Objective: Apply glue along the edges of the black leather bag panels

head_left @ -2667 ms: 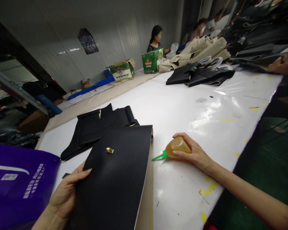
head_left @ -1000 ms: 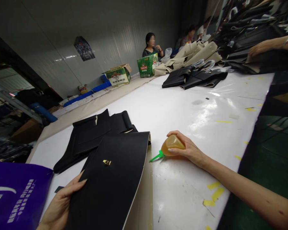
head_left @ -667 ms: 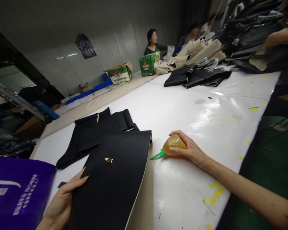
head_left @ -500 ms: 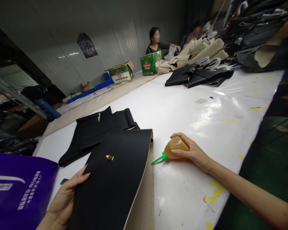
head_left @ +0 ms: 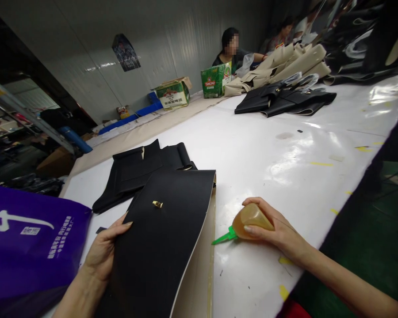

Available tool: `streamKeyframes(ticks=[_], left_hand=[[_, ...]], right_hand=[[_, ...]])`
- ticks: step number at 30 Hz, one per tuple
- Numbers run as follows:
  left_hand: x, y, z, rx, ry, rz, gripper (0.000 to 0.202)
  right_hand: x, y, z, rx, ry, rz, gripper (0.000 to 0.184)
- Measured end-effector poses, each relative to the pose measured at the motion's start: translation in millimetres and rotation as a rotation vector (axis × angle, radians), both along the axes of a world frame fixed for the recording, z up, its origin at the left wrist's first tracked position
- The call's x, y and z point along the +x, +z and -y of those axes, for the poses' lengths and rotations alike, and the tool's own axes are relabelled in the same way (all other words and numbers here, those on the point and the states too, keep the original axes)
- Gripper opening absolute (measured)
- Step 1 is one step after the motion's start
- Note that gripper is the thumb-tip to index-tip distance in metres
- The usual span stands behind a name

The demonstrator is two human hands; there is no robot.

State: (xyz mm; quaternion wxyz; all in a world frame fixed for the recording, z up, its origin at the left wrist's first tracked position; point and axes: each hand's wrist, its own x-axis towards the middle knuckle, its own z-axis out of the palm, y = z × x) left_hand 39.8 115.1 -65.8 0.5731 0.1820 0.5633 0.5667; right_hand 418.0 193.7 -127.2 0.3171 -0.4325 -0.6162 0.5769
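Note:
My left hand grips the left edge of a black leather bag panel, thumb on top and the other fingers hidden beneath. A small gold clasp sits on the panel's face. The panel's right side is lifted, showing a pale inner layer with a glossy strip along its edge. In my right hand is a squeeze bottle of amber liquid, held tilted. Its green nozzle points left, with the tip at the glossy edge strip.
More black leather pieces lie behind the panel on the white table. A purple bag is at the left. Farther back are black bags, beige pieces, green boxes and a seated person.
My right hand has brought the bottle nearer along the panel's edge, the nozzle tip lower down the strip. My left hand keeps its hold. The whole view has shifted slightly.

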Motion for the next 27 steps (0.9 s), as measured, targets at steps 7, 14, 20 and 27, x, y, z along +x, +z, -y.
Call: streamKeyframes(ticks=[7, 14, 20, 27], left_hand=[[2.4, 1.9, 3.1, 0.045, -0.01, 0.059, 0.073], [-0.2, 0.3, 4.2, 0.067, -0.004, 0.058, 0.071], [-1.4, -0.9, 6.1, 0.082, 0.012, 0.049, 0.068], [-0.9, -6.0, 9.6, 0.157, 0.027, -0.003, 0.06]], right_hand=[[-2.9, -6.8, 25.4, 0.011, -0.044, 0.058, 0.053], [-5.8, -6.0, 54.9, 0.051, -0.049, 0.133, 0.05], [-6.8, -11.0, 81.7, 0.01, 0.037, 0.125, 0.049], [-7.9, -13.7, 111.8, -0.019, -0.032, 0.165, 0.05]])
